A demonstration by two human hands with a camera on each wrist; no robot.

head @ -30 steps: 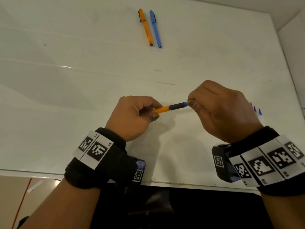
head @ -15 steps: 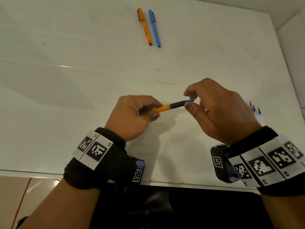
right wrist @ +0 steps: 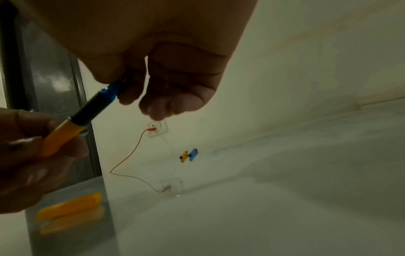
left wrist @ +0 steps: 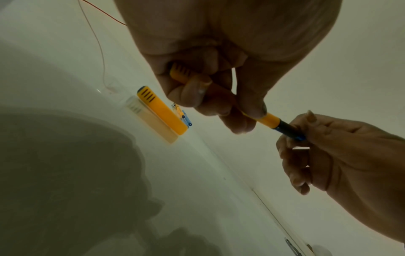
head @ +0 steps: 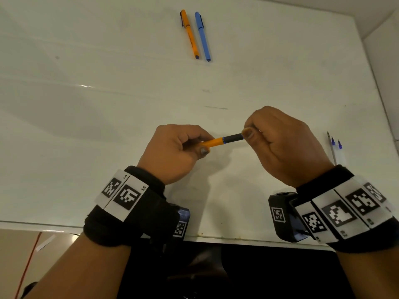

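Above the white table (head: 86,130), the left hand (head: 172,154) grips an orange pen (head: 218,142) by its barrel; the right hand (head: 287,147) pinches its dark tip end.

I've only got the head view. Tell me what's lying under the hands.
Observer: The left wrist view shows an orange slotted piece on the table, below the left hand.
Operator: Report the other grip.
Observer: In the right wrist view, the right hand pinches the orange pen by its blue tip.
Operator: Check the pen's rear end.
Observer: It has black slots, poking from the left fist.
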